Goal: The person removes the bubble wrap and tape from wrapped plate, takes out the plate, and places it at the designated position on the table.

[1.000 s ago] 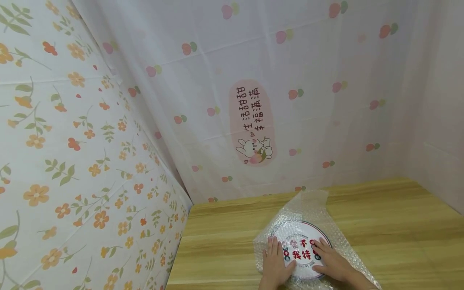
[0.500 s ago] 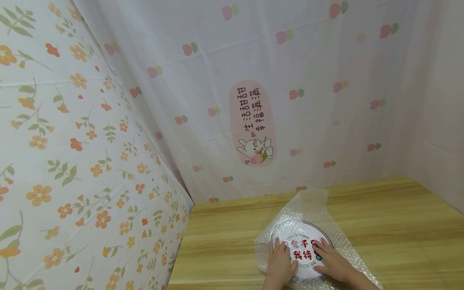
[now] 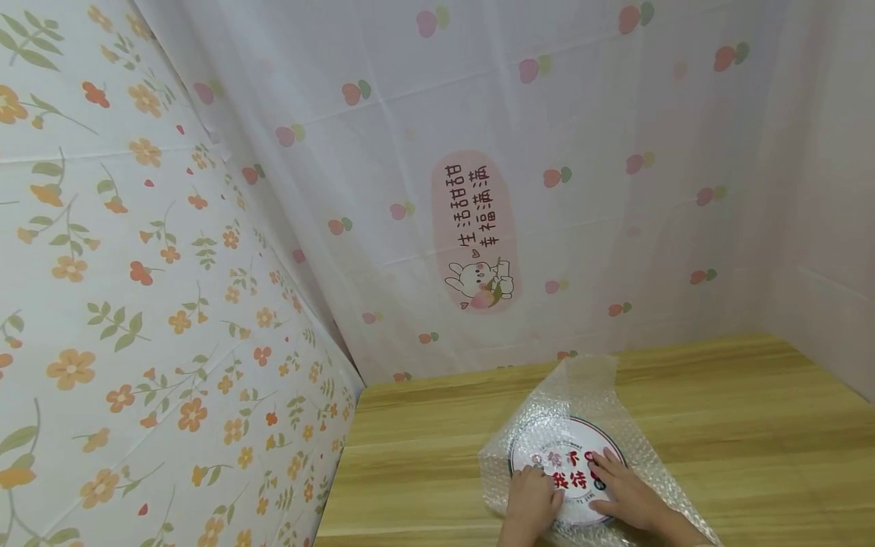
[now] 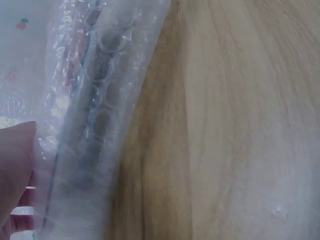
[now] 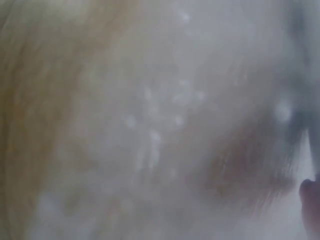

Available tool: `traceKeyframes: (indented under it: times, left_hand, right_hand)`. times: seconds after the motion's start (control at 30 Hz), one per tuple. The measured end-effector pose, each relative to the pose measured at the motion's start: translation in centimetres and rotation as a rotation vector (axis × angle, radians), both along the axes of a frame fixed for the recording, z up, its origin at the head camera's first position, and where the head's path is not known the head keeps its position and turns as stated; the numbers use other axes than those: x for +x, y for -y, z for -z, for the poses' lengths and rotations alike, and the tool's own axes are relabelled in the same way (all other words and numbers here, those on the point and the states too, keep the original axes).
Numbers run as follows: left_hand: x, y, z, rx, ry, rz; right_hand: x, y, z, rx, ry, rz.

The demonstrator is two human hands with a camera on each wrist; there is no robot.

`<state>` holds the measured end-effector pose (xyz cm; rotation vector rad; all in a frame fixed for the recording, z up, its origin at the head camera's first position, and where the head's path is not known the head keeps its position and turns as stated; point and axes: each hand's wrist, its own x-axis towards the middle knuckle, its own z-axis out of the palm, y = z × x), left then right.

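Note:
A round white plate-like disc (image 3: 577,448) with red characters and a dark rim lies flat on the table under clear bubble wrap (image 3: 540,414). My left hand (image 3: 532,497) is at the disc's left edge, its fingers bent in on the wrap and its thumb towards the disc's middle. My right hand (image 3: 634,497) rests on the disc's right side with fingers spread. In the left wrist view, bubble wrap (image 4: 107,100) covers the disc's edge, and a thumb (image 4: 17,150) touches it from the left. The right wrist view is blurred, with a fingertip (image 5: 311,200) at its right edge.
The wood-patterned table (image 3: 417,448) extends to both sides of the wrap. A wrap flap (image 3: 593,372) reaches towards the back edge. Behind hangs a white printed curtain (image 3: 383,289); a flowered cloth (image 3: 171,304) hangs along the left.
My left hand's fingers, straight earlier, have drawn back and bent at the disc's left edge, and the hand has shifted slightly right. The right hand stays in place.

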<state>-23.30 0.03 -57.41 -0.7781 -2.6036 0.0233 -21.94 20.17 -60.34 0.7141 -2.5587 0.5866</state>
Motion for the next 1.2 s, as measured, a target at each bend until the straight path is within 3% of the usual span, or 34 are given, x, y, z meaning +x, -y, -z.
traceKeyframes:
  times: [0.33, 0.43, 0.7, 0.93, 1.2]
  left_hand:
    - [1.2, -1.5, -1.3, -0.099, 0.075, -0.153]
    - [1.4, -1.9, -1.4, -0.136, 0.071, -0.17]
    - [1.4, -3.0, -1.2, -0.146, 0.103, -0.207]
    - [1.7, -3.9, -1.9, -0.214, 0.181, -0.268]
    - [2.1, -4.6, -2.1, -0.225, 0.166, -0.313]
  right_hand:
    - [0.0, 0.0, 0.2, 0.01, -0.056, 0.027]
    - [0.0, 0.0, 0.1, 0.001, -0.032, 0.032]
    - [-0.4, -0.1, 0.3, 0.019, -0.144, -0.017]
    - [-0.4, -0.2, 0.0, 0.001, -0.088, -0.033]
    - [-0.2, -0.1, 0.3, 0.011, -0.075, -0.031]
